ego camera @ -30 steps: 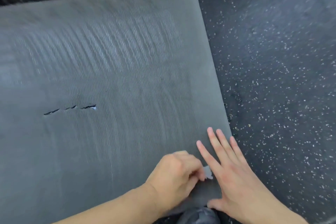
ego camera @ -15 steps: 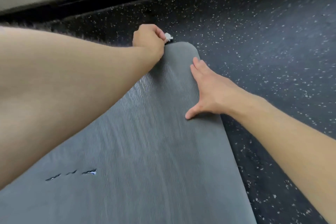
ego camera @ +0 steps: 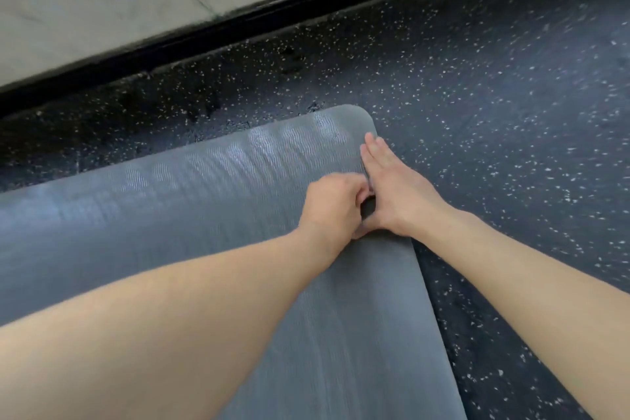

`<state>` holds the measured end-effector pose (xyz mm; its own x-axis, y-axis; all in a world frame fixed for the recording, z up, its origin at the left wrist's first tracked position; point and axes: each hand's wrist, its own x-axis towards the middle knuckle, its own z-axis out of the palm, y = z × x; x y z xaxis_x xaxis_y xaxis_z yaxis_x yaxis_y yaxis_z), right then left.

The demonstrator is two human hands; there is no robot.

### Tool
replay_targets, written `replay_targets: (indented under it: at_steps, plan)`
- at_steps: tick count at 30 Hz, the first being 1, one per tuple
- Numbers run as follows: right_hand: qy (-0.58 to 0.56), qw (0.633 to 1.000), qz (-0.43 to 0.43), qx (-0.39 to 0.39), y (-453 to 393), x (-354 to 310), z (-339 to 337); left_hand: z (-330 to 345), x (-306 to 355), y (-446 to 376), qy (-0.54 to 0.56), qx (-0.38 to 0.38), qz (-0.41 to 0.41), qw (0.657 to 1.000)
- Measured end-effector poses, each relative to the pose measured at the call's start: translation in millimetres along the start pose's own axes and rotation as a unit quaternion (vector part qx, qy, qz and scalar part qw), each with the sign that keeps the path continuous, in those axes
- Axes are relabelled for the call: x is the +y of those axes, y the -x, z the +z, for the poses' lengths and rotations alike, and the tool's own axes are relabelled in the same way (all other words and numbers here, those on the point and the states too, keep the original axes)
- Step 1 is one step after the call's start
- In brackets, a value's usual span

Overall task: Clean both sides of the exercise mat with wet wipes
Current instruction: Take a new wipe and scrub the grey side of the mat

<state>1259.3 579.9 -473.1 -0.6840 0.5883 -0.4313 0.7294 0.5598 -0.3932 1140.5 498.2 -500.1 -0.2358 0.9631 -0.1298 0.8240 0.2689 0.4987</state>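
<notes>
Evidently soft and floppy, the grey ribbed foam exercise mat (ego camera: pixel 238 215) lies pinned near its right edge by the flat, straight-fingered right hand (ego camera: pixel 392 194), while the left hand (ego camera: pixel 332 201) curls tight, its contents hidden.

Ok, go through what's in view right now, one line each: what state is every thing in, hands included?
Mat: lying flat on the floor, shiny damp-looking streaks near its far edge.
Left hand: fingers curled, on the mat near its right edge; no wipe shows in it.
Right hand: fingers straight, pressing flat on the mat's right edge.
Floor: dark, speckled, bare around the mat.
</notes>
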Motion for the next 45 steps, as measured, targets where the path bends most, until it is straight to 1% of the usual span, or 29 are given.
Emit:
replay_targets:
  at_steps: [2, 4, 5, 7, 8, 9, 10, 12, 14, 16, 18, 20, 22, 25, 28, 30, 33, 35, 37, 38, 41, 45]
  plan:
    - [0.005, 1.0, 0.003, -0.006, 2, -6, -7, 0, 4, 21, -0.002, -0.03, 0.033, 0.999]
    - [0.01, 1.0, 0.002, -0.015, 22, -12, -12, -9, 0, 20, 0.022, -0.022, 0.032, 0.999]
    - [0.011, 1.0, 0.007, -0.021, 41, -13, -10, -13, -1, 17, 0.04, 0.009, 0.023, 0.999]
    - [0.011, 1.0, 0.012, -0.024, 97, -14, 4, -17, -5, 15, 0.089, 0.088, -0.031, 0.992]
    - [0.003, 1.0, 0.013, -0.024, 132, -15, 16, -15, -7, 15, 0.1, 0.104, -0.048, 0.988]
    - [-0.003, 0.999, 0.015, -0.032, 164, -16, 30, -11, -7, 18, 0.096, 0.101, -0.05, 0.989]
    - [0.005, 0.998, 0.016, -0.057, 187, -17, 45, -5, -6, 26, 0.075, 0.086, -0.05, 0.992]
    - [0.046, 0.993, 0.009, -0.105, 211, -18, 73, 11, -4, 49, 0.023, 0.045, -0.023, 0.998]
    - [0.105, 0.989, 0.004, -0.101, 212, -18, 90, 25, -1, 81, -0.01, -0.008, 0.041, 0.999]
    - [0.13, 0.987, 0.012, -0.097, 210, -18, 92, 32, 6, 120, -0.012, -0.049, 0.093, 0.994]
    - [0.142, 0.984, 0.019, -0.102, 212, -21, 88, 36, 13, 161, 0.01, -0.084, 0.103, 0.991]
    - [0.145, 0.983, 0.031, -0.106, 217, -30, 84, 39, 20, 194, 0.002, -0.137, 0.118, 0.984]
    - [0.142, 0.981, 0.059, -0.118, 222, -41, 83, 39, 26, 212, 0.003, -0.167, 0.131, 0.977]
    - [0.163, 0.977, 0.077, -0.113, 221, -53, 84, 36, 34, 213, 0.0, -0.144, 0.114, 0.983]
    - [0.158, 0.977, 0.09, -0.111, 223, -59, 86, 38, 41, 233, 0.002, -0.176, 0.113, 0.978]
    - [0.156, 0.978, 0.08, -0.114, 225, -59, 88, 40, 42, 258, 0.004, -0.186, 0.117, 0.976]
    - [0.154, 0.98, 0.062, -0.109, 226, -52, 91, 51, 40, 280, 0.041, -0.161, 0.116, 0.979]
    - [0.147, 0.982, 0.049, -0.111, 222, -44, 92, 59, 37, 287, 0.057, -0.13, 0.139, 0.98]
    - [0.166, 0.98, 0.025, -0.11, 217, -32, 90, 69, 31, 292, 0.079, -0.097, 0.177, 0.976]
    - [0.177, 0.978, 0.011, -0.111, 215, -28, 88, 74, 30, 296, 0.083, -0.093, 0.198, 0.972]
    - [0.15, 0.982, -0.009, -0.112, 216, -19, 83, 87, 32, 309, 0.081, -0.11, 0.259, 0.956]
    - [0.114, 0.988, -0.036, -0.098, 219, -13, 77, 93, 33, 313, 0.134, -0.128, 0.25, 0.951]
